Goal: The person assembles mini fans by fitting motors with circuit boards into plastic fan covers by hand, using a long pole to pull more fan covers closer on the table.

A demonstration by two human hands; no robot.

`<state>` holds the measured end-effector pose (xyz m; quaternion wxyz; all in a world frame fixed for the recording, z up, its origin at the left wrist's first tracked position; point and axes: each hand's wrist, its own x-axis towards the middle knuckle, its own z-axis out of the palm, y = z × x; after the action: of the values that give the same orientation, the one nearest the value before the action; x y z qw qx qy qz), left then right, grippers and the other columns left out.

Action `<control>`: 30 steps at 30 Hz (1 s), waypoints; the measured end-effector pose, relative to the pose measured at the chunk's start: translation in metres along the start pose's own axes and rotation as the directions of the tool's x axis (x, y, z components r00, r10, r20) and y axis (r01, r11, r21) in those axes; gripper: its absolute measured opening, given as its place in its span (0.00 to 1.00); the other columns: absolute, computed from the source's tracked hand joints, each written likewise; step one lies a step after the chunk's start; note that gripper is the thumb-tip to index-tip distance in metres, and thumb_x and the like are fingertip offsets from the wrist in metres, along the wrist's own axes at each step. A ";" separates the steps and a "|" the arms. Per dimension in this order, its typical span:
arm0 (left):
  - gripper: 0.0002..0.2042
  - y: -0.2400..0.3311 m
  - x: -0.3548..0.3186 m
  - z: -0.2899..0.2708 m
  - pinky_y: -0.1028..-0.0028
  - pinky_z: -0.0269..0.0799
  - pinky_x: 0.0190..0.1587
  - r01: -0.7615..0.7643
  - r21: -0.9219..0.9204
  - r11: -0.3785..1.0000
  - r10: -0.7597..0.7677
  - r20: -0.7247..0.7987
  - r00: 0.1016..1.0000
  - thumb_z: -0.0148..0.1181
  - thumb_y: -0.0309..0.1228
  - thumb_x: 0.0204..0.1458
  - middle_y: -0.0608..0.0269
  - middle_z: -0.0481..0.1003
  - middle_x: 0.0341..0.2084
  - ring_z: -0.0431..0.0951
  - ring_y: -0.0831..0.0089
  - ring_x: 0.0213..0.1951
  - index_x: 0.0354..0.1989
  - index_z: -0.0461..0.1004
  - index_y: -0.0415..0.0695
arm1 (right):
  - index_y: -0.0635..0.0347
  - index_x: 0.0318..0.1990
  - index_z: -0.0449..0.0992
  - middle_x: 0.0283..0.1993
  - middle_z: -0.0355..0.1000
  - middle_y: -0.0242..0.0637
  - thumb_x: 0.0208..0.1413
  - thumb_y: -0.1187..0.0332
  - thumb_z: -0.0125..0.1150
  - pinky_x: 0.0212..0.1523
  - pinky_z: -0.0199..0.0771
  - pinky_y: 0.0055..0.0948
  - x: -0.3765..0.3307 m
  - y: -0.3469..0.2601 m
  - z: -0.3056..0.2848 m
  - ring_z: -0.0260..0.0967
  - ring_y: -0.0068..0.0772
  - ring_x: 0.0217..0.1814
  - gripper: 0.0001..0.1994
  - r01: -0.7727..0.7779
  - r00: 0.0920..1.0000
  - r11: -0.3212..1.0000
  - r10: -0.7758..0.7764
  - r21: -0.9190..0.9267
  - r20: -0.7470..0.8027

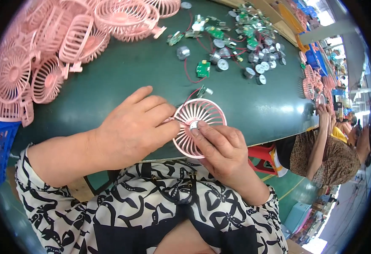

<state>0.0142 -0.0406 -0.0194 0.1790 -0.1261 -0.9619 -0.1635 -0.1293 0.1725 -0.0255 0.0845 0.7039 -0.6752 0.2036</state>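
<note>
Bright, even daylight fills the fisheye frame, strongest at the blown-out lower right and upper right corners. A soft sheen of glare lies on the green table point(122, 80) near its right end. Shadows are faint. Straight edges bow toward the black circular rim, where detail smears and softens; the centre stays sharp.

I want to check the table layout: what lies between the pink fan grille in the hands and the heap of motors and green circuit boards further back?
In the head view, a small green board on a red wire lies between the pink grille and the heap, on dark green table.
</note>
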 end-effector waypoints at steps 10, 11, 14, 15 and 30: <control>0.22 -0.024 0.019 -0.026 0.55 0.67 0.58 0.111 0.147 0.983 -0.071 -0.258 0.964 0.68 0.27 0.42 0.51 0.71 0.50 0.71 0.50 0.55 0.49 0.73 0.42 | 0.55 0.49 0.80 0.53 0.74 0.38 0.34 0.71 0.69 0.51 0.70 0.41 -0.040 0.024 0.004 0.72 0.39 0.49 0.27 -0.151 0.945 0.988 0.151 0.022 -0.290; 0.23 -0.030 0.023 -0.030 0.55 0.65 0.59 0.218 0.291 0.932 -0.133 -0.285 0.949 0.68 0.27 0.42 0.50 0.70 0.52 0.69 0.50 0.57 0.50 0.72 0.42 | 0.55 0.48 0.81 0.51 0.74 0.40 0.33 0.73 0.70 0.50 0.70 0.41 -0.049 0.032 -0.001 0.72 0.42 0.48 0.26 -0.239 0.906 0.971 0.214 -0.023 -0.364; 0.23 -0.063 0.025 -0.033 0.55 0.61 0.63 0.447 0.569 0.690 -0.303 -0.334 0.893 0.65 0.25 0.46 0.50 0.66 0.59 0.63 0.48 0.63 0.54 0.71 0.41 | 0.59 0.50 0.79 0.51 0.73 0.42 0.44 0.75 0.69 0.54 0.68 0.44 -0.067 0.061 -0.019 0.70 0.48 0.52 0.21 -0.514 0.808 0.849 0.434 -0.117 -0.399; 0.18 -0.074 0.024 -0.034 0.57 0.62 0.61 0.467 0.613 0.637 -0.319 -0.342 0.884 0.64 0.25 0.48 0.51 0.70 0.54 0.67 0.50 0.60 0.50 0.73 0.42 | 0.60 0.50 0.79 0.52 0.72 0.43 0.46 0.75 0.68 0.56 0.66 0.45 -0.069 0.072 -0.023 0.68 0.49 0.54 0.20 -0.566 0.788 0.808 0.472 -0.165 -0.395; 0.09 -0.015 0.010 -0.025 0.51 0.64 0.62 -0.065 0.196 0.978 0.099 -0.168 0.981 0.65 0.25 0.43 0.59 0.74 0.52 0.69 0.55 0.60 0.35 0.76 0.45 | 0.59 0.56 0.72 0.56 0.68 0.43 0.53 0.72 0.53 0.45 0.71 0.37 0.039 0.061 0.006 0.71 0.41 0.49 0.21 -0.114 0.993 0.986 0.112 -0.120 -0.026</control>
<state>0.0080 -0.0616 0.0024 0.2814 -0.1330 -0.9474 -0.0740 -0.1879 0.1302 -0.0249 0.1217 0.6561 -0.7243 0.1735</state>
